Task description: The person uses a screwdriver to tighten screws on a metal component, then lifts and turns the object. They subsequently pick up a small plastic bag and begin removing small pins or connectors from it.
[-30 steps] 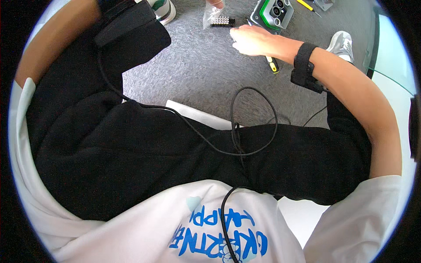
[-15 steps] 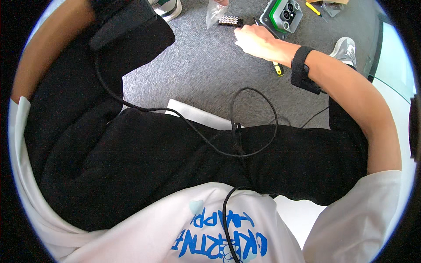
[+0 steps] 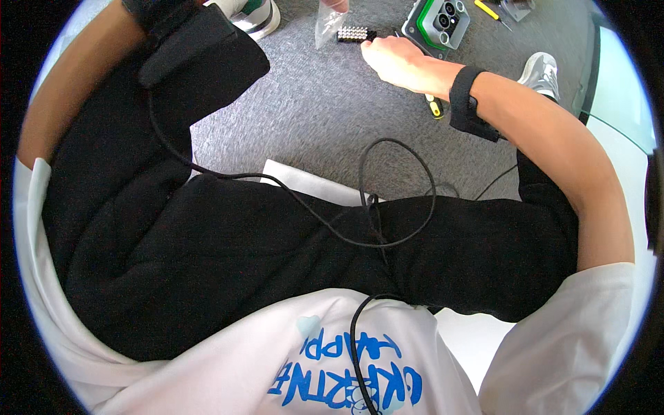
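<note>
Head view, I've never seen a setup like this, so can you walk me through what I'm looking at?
No machine here, just a person working bare-handed. Every picture comes from a fisheye camera on their head, looking down, so edges bend and their shirt and legs fill the lower part. On the grey floor lie a green and grey device and a yellow screwdriver. The right hand is at a black strip with silver pieces; I can't tell whether it is held. The left forearm runs out past the top edge. Fingers at that edge touch a clear bag, but whose is unclear.

One block (image 3: 354, 34), two yellow handles (image 3: 434, 108)
</note>
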{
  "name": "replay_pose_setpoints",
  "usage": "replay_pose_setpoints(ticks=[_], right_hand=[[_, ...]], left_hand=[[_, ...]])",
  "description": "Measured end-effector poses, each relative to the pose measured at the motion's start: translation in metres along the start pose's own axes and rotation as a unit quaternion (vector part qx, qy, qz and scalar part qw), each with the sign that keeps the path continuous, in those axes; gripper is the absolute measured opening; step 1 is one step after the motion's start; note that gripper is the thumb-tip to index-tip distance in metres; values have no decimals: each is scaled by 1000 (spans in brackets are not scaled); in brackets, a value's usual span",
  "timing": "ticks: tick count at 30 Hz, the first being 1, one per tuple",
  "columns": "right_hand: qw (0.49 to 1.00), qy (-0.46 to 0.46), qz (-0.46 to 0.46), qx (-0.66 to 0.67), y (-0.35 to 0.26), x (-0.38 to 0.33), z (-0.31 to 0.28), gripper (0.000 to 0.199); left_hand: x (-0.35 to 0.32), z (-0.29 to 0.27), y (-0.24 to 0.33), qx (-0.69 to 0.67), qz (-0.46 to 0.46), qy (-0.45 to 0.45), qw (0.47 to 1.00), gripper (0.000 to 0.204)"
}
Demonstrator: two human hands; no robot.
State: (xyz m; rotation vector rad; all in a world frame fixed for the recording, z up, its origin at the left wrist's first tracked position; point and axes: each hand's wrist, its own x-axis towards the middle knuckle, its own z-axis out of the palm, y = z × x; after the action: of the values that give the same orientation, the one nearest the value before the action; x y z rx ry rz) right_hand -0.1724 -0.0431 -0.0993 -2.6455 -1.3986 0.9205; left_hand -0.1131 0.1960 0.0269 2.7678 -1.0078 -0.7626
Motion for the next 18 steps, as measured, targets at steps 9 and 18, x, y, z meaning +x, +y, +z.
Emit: replay_pose_setpoints(ticks=[9, 18], right_hand=[[998, 11, -49, -49, -4, 4, 6, 9], [995, 58, -80, 18, 2, -24, -53, 23]], left_hand=[[4, 4, 2, -21, 1, -1, 1000, 47], [14, 2, 15, 4, 25, -22, 999, 44]])
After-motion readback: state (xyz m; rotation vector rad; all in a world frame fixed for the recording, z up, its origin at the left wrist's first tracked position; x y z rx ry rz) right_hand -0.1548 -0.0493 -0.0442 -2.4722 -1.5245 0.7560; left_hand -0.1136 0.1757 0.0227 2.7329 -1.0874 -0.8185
